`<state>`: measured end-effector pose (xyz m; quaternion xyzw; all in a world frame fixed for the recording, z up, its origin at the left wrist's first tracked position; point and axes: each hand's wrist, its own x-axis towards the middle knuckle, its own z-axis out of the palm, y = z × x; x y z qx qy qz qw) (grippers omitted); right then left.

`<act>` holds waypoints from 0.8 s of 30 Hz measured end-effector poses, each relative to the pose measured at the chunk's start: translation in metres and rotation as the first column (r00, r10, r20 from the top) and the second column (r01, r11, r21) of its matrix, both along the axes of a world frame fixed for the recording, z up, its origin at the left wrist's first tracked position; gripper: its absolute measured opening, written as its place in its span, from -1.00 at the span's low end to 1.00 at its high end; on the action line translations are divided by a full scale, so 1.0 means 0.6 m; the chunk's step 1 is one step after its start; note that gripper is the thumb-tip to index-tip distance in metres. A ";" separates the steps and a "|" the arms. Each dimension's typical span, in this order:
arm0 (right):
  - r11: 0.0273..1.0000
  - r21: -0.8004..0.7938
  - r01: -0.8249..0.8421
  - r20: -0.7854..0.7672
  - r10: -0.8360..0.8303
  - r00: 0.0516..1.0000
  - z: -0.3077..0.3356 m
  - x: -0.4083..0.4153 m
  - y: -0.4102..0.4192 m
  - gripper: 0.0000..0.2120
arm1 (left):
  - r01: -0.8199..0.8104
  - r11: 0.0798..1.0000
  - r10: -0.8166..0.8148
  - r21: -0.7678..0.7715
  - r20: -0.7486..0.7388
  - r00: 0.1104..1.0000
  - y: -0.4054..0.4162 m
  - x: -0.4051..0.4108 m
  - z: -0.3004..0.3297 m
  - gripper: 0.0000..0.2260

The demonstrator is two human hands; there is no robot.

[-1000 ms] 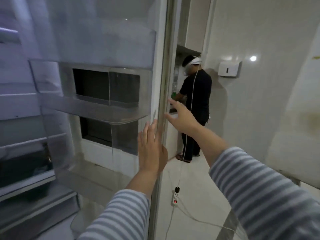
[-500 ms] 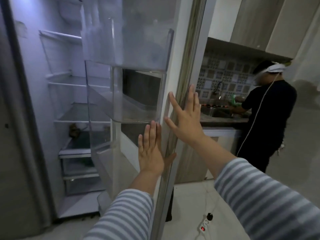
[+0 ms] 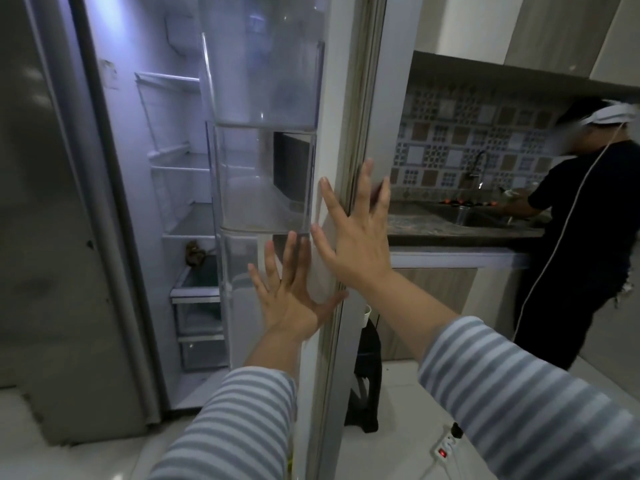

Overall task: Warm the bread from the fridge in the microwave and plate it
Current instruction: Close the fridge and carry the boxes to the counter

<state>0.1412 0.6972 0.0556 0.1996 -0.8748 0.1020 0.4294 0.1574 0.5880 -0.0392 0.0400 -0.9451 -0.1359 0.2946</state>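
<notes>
The fridge door [image 3: 346, 98] stands open, edge-on in front of me, with clear plastic door bins [image 3: 263, 188] on its inner side. My left hand [image 3: 291, 292] lies flat with spread fingers against the door's inner face below the bins. My right hand [image 3: 353, 237] presses its open palm on the door's edge, fingers straight. The lit fridge interior [image 3: 173, 168] shows glass shelves and drawers; a small brown item [image 3: 194, 257] sits on a lower shelf. I cannot tell whether it is the bread. No microwave or plate is in view.
A closed steel fridge door [image 3: 45, 220] fills the left. To the right a person in black [image 3: 571, 237] stands at a sink [image 3: 478, 216] on a dark counter. A power strip [image 3: 446, 448] with cable lies on the floor beside a black object [image 3: 367, 372].
The view has swung left and back, revealing the fridge interior. Both hands stay flat on the door, and the left hand's fingers have spread.
</notes>
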 end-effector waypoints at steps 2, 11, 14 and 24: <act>0.999 0.017 -0.046 -0.019 0.047 0.999 0.000 0.015 -0.032 -0.37 | -0.033 0.999 0.032 0.016 0.042 0.999 -0.025 0.013 0.007 0.01; 0.897 -0.168 -0.410 -0.152 0.387 0.909 0.016 0.063 -0.131 -0.44 | -0.101 0.979 0.108 0.179 -0.033 0.994 -0.112 0.049 0.051 0.08; 0.923 -0.203 -0.326 -0.067 0.319 0.945 0.018 0.047 -0.143 -0.42 | -0.092 0.985 0.107 0.143 -0.099 0.989 -0.153 0.056 0.078 0.07; 0.957 -0.078 -0.281 0.212 0.291 0.933 0.020 -0.028 -0.307 -0.23 | -0.178 0.984 0.177 -0.016 -0.071 0.982 -0.361 0.056 0.094 -0.01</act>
